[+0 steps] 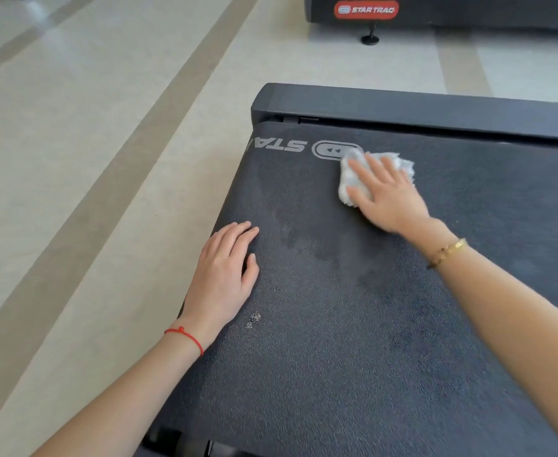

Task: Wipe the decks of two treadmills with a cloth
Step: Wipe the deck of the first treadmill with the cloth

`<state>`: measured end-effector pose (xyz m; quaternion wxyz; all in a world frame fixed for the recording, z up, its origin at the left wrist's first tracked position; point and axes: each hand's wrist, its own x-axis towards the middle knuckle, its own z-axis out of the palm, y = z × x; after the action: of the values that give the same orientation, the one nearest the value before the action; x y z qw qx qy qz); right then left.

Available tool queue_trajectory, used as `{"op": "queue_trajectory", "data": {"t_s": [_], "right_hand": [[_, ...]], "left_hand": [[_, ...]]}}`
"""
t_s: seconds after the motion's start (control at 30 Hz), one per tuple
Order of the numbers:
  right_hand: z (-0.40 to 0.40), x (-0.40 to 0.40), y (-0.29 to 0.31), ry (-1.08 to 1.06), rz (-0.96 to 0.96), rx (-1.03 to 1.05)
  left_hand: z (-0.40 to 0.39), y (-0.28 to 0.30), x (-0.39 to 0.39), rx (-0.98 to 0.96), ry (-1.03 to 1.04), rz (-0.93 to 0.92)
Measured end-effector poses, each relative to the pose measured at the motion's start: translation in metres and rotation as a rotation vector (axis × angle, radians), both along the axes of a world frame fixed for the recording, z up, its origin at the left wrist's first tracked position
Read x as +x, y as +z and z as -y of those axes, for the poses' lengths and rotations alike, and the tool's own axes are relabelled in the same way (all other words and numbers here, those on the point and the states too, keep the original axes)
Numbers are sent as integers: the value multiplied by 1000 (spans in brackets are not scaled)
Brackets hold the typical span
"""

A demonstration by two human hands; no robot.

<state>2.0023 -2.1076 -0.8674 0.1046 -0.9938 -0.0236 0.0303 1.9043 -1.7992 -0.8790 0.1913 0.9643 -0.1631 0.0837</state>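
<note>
Pressing the white cloth flat against the treadmill belt with my right hand, I am working near the printed logo at the far end of the deck. The fingers are lying spread over the cloth, palm down, pinning rather than pinching it. My left hand is resting open on the belt's left edge, holding nothing, bracing me. The cloth is looking soft, light and bunched, so I am judging it best handled under a flat palm, pressure on its middle, or it will roll up. The belt is looking textured and grippy, with faint damp-looking patches between my hands. Its long axis is running from near me toward the dark end cover. A second Star Trac treadmill is standing beyond, well apart.
</note>
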Motion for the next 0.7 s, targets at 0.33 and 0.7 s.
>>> {"op": "queue_trajectory", "data": {"t_s": [0.33,0.7], "right_hand": [[-54,-72,-3,301,14,72],[-42,92,1,-119,-13,53]], "left_hand": [[2,2,-1,-7,-3,-9],[1,-1,2,12,-1,12]]}}
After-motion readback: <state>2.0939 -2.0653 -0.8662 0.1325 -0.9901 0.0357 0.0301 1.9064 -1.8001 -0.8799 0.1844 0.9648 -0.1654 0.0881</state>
